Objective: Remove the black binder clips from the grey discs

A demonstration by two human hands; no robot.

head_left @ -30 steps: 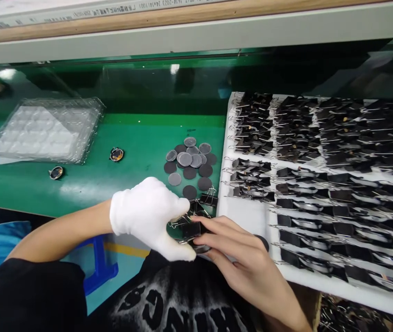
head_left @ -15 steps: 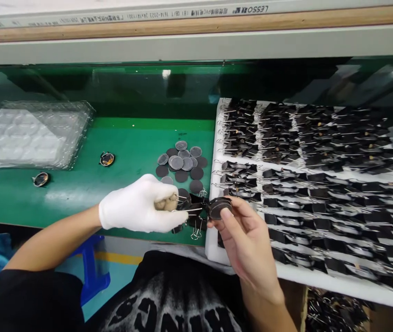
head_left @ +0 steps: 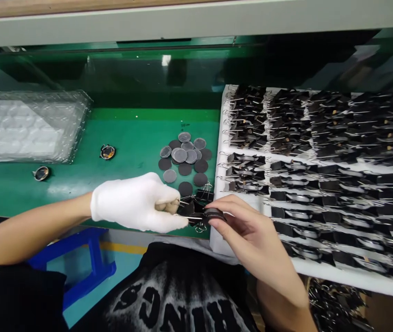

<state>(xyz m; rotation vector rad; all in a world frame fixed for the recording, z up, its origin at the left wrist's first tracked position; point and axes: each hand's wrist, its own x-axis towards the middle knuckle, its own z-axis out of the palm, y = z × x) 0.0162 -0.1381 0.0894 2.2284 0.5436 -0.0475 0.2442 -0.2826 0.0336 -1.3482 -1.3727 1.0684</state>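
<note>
My left hand (head_left: 137,203), in a white glove, pinches the wire handles of a black binder clip (head_left: 188,213). The clip's body points right, at the edge of a dark round part (head_left: 216,214). That part, turned nearly edge-on, sits between the thumb and fingers of my bare right hand (head_left: 255,235). Whether the clip's jaws are around the rim cannot be made out. Another binder clip (head_left: 204,194) lies just behind on the green table. Beyond my hands is a loose pile of grey and black discs (head_left: 180,155).
Rows of clipped round parts (head_left: 300,203) fill a white foam tray (head_left: 217,240) at right. Two small round watch-like parts (head_left: 107,151) and clear plastic trays (head_left: 75,124) are at left. Below right, a box holds many binder clips (head_left: 334,304). A blue stool (head_left: 94,251) stands below the table.
My right hand has turned the round part from showing its face to nearly edge-on, its fingers now above and thumb below. The head view has tilted slightly down.
</note>
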